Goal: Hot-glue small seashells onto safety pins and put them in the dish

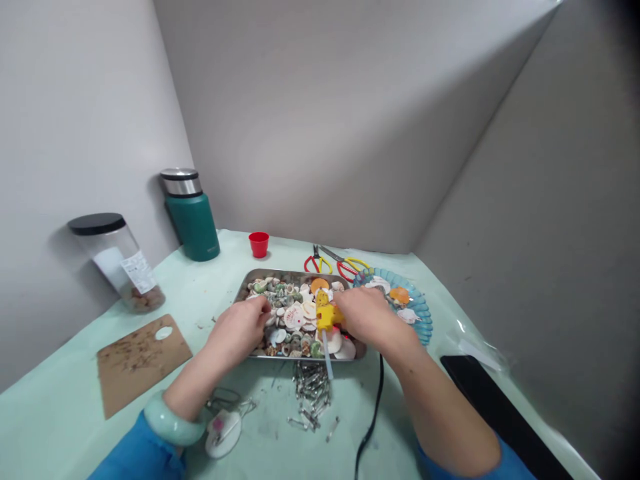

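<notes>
My right hand (pixel 361 312) is closed around a yellow hot glue gun (pixel 326 315). A translucent glue stick (pixel 327 360) sticks out of its rear toward me, and its nozzle points away over the shells. Below it lies a metal tray (pixel 300 358) full of small seashells (pixel 280 293) and pale flat shells. My left hand (pixel 244 323) is at the tray's left side, fingertips pinched together over the shells; what they hold, if anything, is hidden. Near my left wrist rests a round white piece (pixel 223 437) with a pink spot and a pin on it.
Loose safety pins (pixel 313 393) lie before the tray. A black cord (pixel 373 420) runs toward me. Around stand a blue scalloped plate (pixel 424 313), scissors (pixel 350 263), a red cup (pixel 259 245), a green flask (pixel 194 223), a lidded jar (pixel 120 260) and brown cardboard (pixel 143 360).
</notes>
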Demonstrator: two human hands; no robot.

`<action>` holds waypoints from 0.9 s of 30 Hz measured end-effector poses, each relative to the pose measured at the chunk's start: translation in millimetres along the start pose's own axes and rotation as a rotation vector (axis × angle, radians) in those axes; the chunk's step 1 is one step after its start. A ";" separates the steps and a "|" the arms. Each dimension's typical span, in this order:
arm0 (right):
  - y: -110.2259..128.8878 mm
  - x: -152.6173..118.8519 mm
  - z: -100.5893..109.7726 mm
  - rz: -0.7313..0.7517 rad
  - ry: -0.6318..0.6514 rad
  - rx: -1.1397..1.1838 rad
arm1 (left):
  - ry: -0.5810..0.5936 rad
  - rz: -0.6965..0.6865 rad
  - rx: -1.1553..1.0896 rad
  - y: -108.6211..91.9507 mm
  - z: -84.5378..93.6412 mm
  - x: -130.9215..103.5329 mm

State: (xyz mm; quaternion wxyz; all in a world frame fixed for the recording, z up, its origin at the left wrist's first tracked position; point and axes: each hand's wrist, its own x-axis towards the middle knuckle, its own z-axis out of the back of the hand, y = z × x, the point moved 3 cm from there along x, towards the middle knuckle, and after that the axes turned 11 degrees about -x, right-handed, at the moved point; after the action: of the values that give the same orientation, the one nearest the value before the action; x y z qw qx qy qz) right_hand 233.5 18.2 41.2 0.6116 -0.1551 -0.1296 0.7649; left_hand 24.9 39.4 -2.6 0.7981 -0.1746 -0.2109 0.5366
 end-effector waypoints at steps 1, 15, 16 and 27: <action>-0.7 0.8 -0.7 -0.009 0.009 0.001 | -0.015 0.023 -0.035 1.3 2.0 1.0; 30.1 -9.2 10.9 0.298 -0.231 0.158 | 0.052 -0.150 -0.007 2.1 10.0 0.6; 39.2 -10.7 11.8 0.376 -0.249 0.204 | 0.091 -0.160 0.017 1.7 8.7 -0.1; 65.9 -15.1 15.6 0.402 -0.408 0.274 | 0.104 -0.160 0.042 1.8 7.6 -3.0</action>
State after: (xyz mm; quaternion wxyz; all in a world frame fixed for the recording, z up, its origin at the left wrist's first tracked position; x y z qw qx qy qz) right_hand 171.4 -11.0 31.1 0.4247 0.0629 -0.1123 0.8962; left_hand 18.6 37.6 2.5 0.8518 -0.1681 -0.1710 0.4657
